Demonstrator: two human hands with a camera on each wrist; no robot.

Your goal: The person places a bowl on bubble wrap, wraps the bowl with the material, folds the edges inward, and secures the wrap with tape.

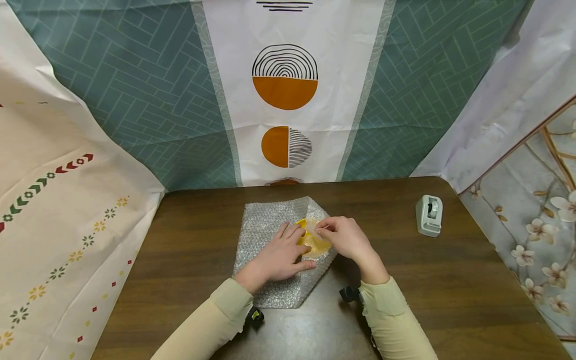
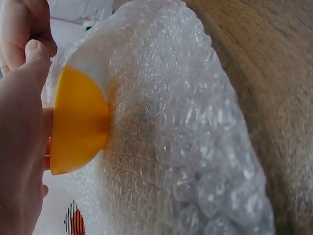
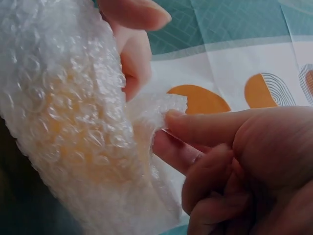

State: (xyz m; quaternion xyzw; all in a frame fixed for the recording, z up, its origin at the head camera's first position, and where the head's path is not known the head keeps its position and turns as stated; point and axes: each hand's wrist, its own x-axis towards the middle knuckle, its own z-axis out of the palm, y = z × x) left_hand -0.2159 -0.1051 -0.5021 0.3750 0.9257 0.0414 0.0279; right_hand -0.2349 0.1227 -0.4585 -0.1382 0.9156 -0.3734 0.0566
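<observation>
A yellow bowl (image 2: pixel 78 122) stands on a sheet of clear bubble wrap (image 1: pixel 261 225), with a flap of the wrap folded over its right side. My left hand (image 1: pixel 281 255) lies over the bowl with its fingers spread, touching it near the rim. My right hand (image 1: pixel 346 240) pinches the edge of the folded flap between thumb and fingers, just above the bowl. Seen from the right wrist, the bubbled layer (image 3: pixel 73 122) veils the bowl, which shows only as a yellow tint. The left fingertips are partly hidden behind the bowl in the left wrist view.
A white tape dispenser (image 1: pixel 429 216) sits at the right of the brown wooden table (image 1: pixel 193 240). Patterned cloths hang behind and on both sides of the table. A black wrist mount (image 1: pixel 255 317) is strapped under the left cuff.
</observation>
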